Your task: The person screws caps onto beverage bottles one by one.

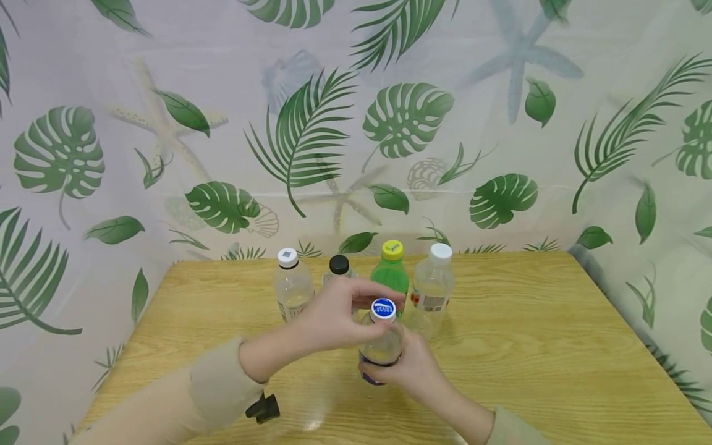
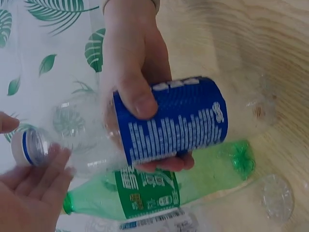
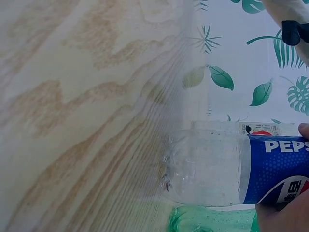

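Observation:
A clear plastic bottle [image 1: 380,340] with a blue Pepsi label [image 2: 193,116] and a white-rimmed blue cap [image 1: 383,309] stands upright near the table's middle. My right hand [image 1: 417,366] grips it round the label, thumb on the near side. My left hand [image 1: 328,312] is around the cap and neck. In the left wrist view its fingers [image 2: 48,179] are extended along the neck, with the thumb apart on the other side of the cap. Finger contact with the cap is unclear. The right wrist view shows the bottle's clear base [image 3: 203,166] beside the tabletop.
Behind stand a clear bottle with a white cap [image 1: 287,258], a black-capped bottle [image 1: 339,265], a green bottle with a yellow cap [image 1: 392,250] and another white-capped clear bottle [image 1: 432,281]. The wooden table [image 1: 534,346] meets a leaf-patterned curtain [image 1: 423,210].

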A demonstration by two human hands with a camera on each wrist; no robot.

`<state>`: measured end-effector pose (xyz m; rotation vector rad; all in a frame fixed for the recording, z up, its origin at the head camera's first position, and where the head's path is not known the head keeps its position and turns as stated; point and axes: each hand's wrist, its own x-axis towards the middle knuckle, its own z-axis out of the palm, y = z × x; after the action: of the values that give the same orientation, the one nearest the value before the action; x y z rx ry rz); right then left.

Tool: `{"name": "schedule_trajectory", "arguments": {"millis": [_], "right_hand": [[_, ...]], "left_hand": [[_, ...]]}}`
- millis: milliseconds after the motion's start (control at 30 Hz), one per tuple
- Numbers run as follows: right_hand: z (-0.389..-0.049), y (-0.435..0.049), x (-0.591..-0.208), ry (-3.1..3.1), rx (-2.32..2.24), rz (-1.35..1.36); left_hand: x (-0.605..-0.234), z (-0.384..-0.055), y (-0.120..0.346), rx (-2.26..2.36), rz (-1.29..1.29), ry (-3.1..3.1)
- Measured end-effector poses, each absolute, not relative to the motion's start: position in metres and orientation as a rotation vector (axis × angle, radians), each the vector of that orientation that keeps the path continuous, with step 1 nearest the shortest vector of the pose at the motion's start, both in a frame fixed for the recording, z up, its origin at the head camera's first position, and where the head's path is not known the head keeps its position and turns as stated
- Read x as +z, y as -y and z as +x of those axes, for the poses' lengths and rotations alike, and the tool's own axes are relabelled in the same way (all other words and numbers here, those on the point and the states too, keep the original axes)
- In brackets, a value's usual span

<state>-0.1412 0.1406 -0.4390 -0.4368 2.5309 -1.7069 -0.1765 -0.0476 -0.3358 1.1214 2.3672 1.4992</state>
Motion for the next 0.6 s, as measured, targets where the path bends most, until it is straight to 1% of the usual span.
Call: {"name": "schedule_trajectory", "arguments": {"millis": [167,267,600], "right_hand": [[-0.141,-0.139,-0.439,-2.558,-1.690,-0.409],[-0.141,-0.139,-0.439,-2.576,-1.678,-0.416],[-0.141,-0.140,-0.440,-2.590,-1.670,-0.440]], "left_hand": [[-0.336,-0.170,0.042,1.579,1.004,-2.507],[-0.336,-0.170,0.041,1.621,0.982,-2.528],[-0.333,-0.183,0.047,1.543,1.163,-2.418]]}}
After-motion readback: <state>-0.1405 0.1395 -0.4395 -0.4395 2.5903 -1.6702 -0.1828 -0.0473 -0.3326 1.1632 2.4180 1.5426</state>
